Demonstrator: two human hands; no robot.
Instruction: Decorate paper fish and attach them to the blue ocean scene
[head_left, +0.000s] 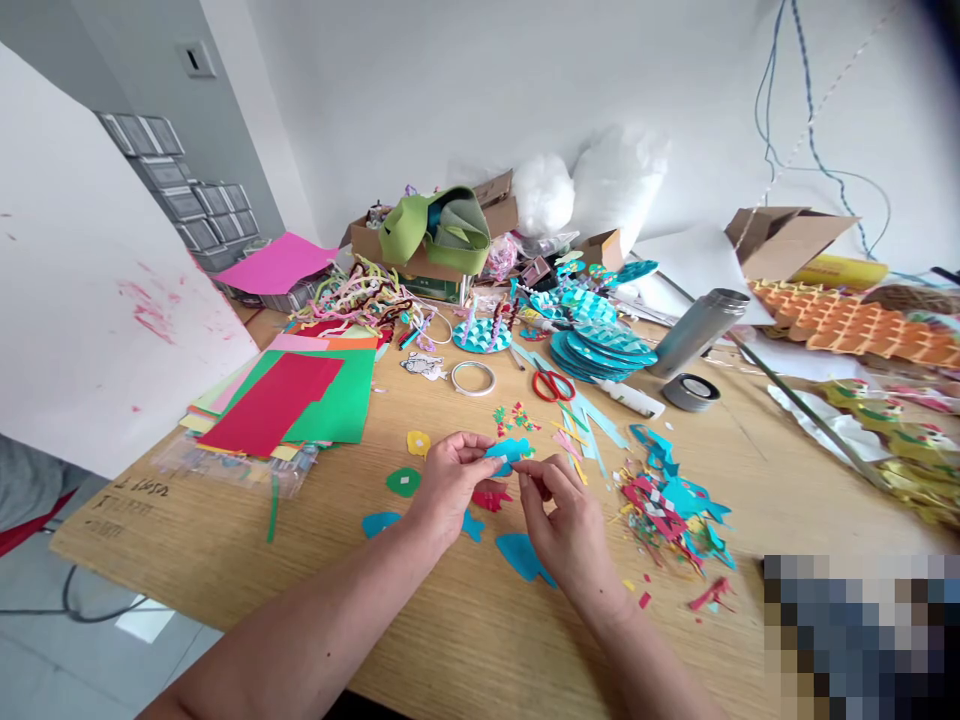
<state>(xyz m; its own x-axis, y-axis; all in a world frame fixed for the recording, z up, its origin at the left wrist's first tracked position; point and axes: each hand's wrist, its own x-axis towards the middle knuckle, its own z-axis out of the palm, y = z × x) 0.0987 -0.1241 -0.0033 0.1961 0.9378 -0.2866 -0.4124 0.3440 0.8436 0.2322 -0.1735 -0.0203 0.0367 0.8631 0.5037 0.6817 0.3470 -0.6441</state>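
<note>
My left hand point(448, 487) pinches a blue paper cutout point(508, 453) with a jagged edge, holding it just above the table. A small pale patch shows on it near my fingertips. At its right edge, the thumb and fingers of my right hand point(564, 508) are pressed together; what they grip is too small to make out. Under and around my hands lie a red paper cutout point(491, 500), a blue fish-shaped cutout point(525, 558), a green cutout point(404, 482) and a yellow cutout point(418, 443). Tiny coloured paper bits point(516, 418) are scattered just beyond.
Red scissors point(553, 386), a tape roll point(473, 378) and a white glue bottle point(630, 398) lie farther back. Coloured sheets point(341, 400) are stacked left, paper scraps point(679, 505) heaped right. A metal flask point(701, 332) leans near blue discs point(600, 352).
</note>
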